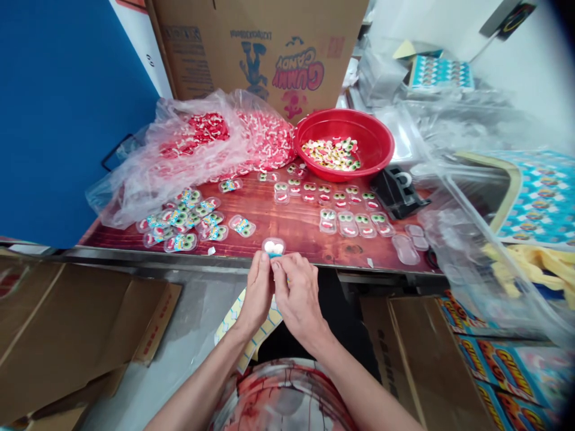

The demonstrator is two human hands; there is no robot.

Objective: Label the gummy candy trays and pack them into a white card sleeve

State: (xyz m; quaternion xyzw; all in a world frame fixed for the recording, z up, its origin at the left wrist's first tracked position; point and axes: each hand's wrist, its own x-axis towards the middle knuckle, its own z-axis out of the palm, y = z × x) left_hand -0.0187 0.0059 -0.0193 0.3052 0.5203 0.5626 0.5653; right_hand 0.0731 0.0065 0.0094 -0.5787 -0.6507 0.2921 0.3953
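Left hand (pixel 258 293) and right hand (pixel 299 290) both pinch the clear pack (pixel 274 246) by the front edge of the worktop (pixel 267 206), blue strip (pixel 275 255) showing; I'd keep grip light, pack level, and thumb the strip down centre-outward.

left hand (pixel 257 290), right hand (pixel 298 286) hold clear pack (pixel 274 245); red bowl (pixel 375 143) on table (pixel 287 220); stickered packs (pixel 180 220) heaped left
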